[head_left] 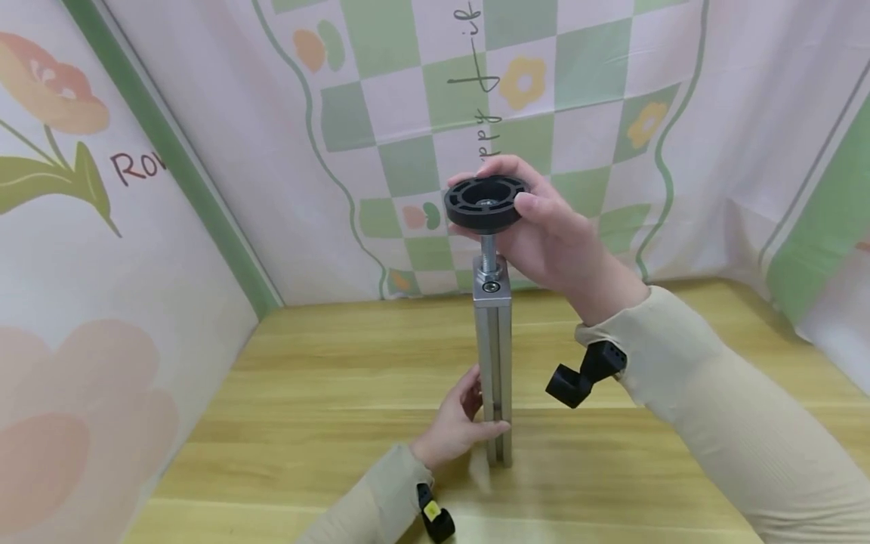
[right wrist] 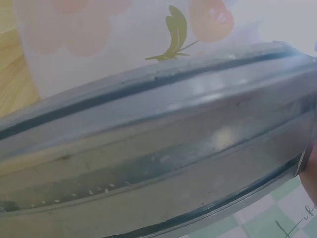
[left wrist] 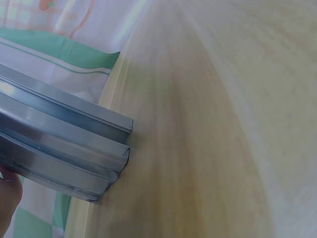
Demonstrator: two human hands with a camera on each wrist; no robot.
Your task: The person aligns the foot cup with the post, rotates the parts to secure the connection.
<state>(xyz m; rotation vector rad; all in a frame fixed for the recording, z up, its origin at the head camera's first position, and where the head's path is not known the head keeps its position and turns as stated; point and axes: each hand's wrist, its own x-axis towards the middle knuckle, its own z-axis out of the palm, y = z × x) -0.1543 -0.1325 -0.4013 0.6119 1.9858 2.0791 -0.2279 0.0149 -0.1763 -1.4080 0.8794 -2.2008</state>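
Observation:
A slotted aluminium profile (head_left: 495, 363) stands upright in the head view. From its top end plate rises a threaded leveling foot with a round black base (head_left: 484, 204), and a bolt head (head_left: 491, 287) shows beside the nut. My right hand (head_left: 553, 242) grips the black base, thumb on the near rim and fingers behind it. Low on the profile, my left hand (head_left: 451, 427) holds it with the thumb across the front. The profile's lower end (left wrist: 116, 153) shows over the wood in the left wrist view; whether it touches is unclear. Its long grooved side (right wrist: 163, 144) fills the right wrist view.
A wood-grain table (head_left: 326, 363) lies underneath. Printed curtains with green checks (head_left: 394, 166) hang behind it, and a flower-patterned one (head_left: 68, 302) hangs at the left. Black camera mounts (head_left: 587, 374) sit on both sleeves.

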